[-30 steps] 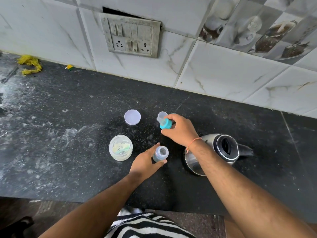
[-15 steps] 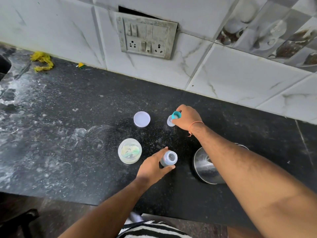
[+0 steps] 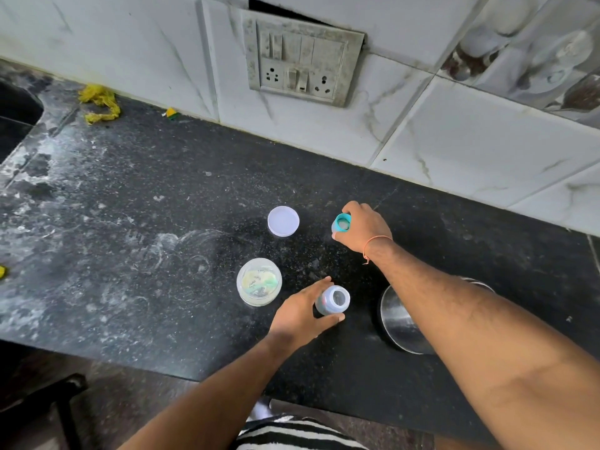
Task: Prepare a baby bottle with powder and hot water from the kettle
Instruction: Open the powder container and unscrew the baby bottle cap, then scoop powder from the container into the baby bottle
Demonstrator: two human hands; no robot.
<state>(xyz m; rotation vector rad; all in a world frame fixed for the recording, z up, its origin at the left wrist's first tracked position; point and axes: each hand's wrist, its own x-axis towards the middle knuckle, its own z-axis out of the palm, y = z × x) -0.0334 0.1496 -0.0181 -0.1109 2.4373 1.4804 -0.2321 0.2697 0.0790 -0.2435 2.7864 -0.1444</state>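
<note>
Gripping clear bottle [image 3: 332, 300], left hand [image 3: 300, 315] curls.

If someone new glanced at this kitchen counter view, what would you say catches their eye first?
Probably the two hands mid-counter: the left hand grips an open baby bottle, while the right hand holds its teal cap farther back. Left of the bottle stands an open round container, with its white lid lying behind it. The steel kettle sits half hidden under the right forearm.
</note>
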